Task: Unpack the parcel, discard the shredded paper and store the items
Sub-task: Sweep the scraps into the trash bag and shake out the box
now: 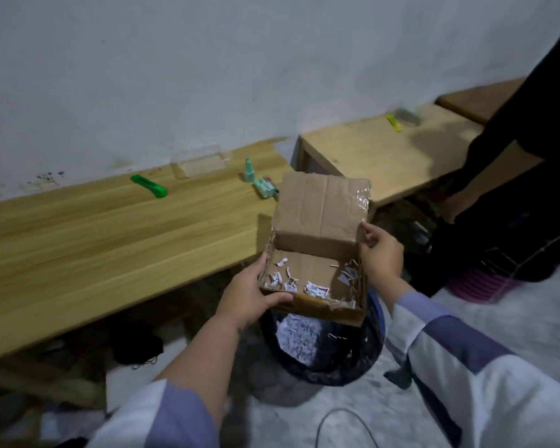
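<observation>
Cardboard box held over the bin, off the counter. Left hand grips near-left corner, right hand pinches the right wall. Few paper shreds left inside; most in bin.

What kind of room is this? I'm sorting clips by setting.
Probably a plain workroom or storeroom: bare wooden benches stand along a stained white wall, and a lined bin sits on the floor.
</observation>
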